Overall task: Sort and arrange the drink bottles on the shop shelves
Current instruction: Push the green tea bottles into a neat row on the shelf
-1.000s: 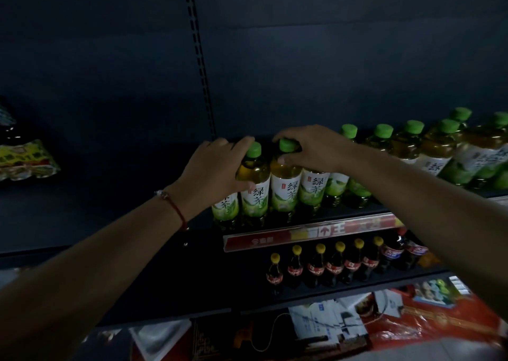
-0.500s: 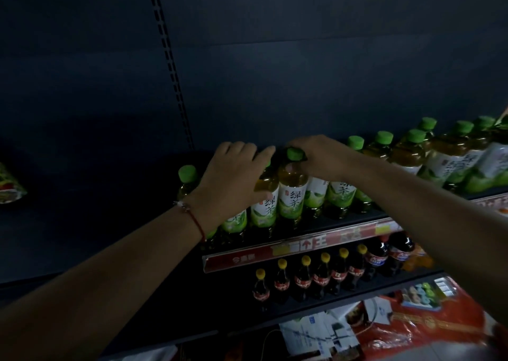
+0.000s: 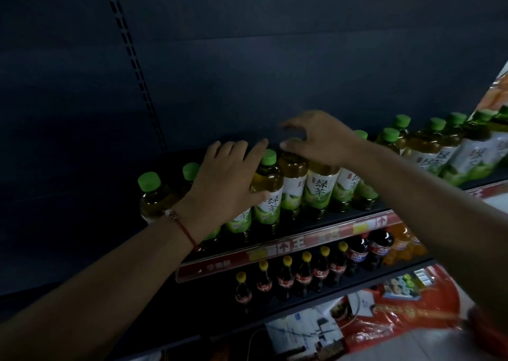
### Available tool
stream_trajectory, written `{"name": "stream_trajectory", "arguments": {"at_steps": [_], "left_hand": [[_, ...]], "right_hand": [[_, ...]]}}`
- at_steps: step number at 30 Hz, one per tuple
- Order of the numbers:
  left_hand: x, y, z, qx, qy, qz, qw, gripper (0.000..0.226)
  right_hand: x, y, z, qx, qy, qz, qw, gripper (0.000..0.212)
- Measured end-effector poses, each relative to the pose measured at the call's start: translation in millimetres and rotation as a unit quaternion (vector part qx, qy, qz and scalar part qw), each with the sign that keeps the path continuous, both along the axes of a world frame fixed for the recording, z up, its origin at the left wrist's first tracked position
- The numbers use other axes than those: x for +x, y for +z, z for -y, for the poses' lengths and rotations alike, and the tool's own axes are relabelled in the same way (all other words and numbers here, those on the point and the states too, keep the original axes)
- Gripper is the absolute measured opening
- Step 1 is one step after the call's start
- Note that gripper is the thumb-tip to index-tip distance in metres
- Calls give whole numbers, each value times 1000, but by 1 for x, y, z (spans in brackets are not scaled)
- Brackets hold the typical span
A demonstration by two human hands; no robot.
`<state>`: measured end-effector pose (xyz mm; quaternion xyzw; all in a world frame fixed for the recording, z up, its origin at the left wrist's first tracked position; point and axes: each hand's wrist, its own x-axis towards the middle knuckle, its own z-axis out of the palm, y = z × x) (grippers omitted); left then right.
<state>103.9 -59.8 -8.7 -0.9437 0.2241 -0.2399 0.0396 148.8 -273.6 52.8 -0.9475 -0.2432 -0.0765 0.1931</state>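
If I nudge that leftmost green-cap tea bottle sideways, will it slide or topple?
The leftmost bottle is tall and narrow, so it probably tips if pushed near the cap. It looks full, so likely heavy enough to slide if pushed low. No bottle shows on its left to catch it.

Lighting: dim throughout; the back panel [image 3: 275,58] reads as near-black blue, its detail lost. Brightest patch: the floor [image 3: 412,349] at the lower right corner, pale and washed. Green tea bottles [image 3: 319,187] catch soft light on caps and labels (no hard glare). Focus: soft overall; the right hand [image 3: 321,138] has smeared fingers. Edges: shelf lines [image 3: 302,244] bow and tilt, wide-angle distortion.
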Motion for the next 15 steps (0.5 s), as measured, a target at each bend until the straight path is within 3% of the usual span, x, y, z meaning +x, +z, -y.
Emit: {"name": "stream_trajectory", "arguments": {"at_steps": [3,5,15], "left_hand": [[11,1,14,12,2,-46,999,100],[14,0,14,0,4,-61,998,97],[10,0,15,-1,25,-63,998,97]], "right_hand": [[14,-5,7,-117,-2,-61,991,52],[18,-9,7,-148,7,-54,988,52],[23,0,18,-168,65,-42,983,40]]}}
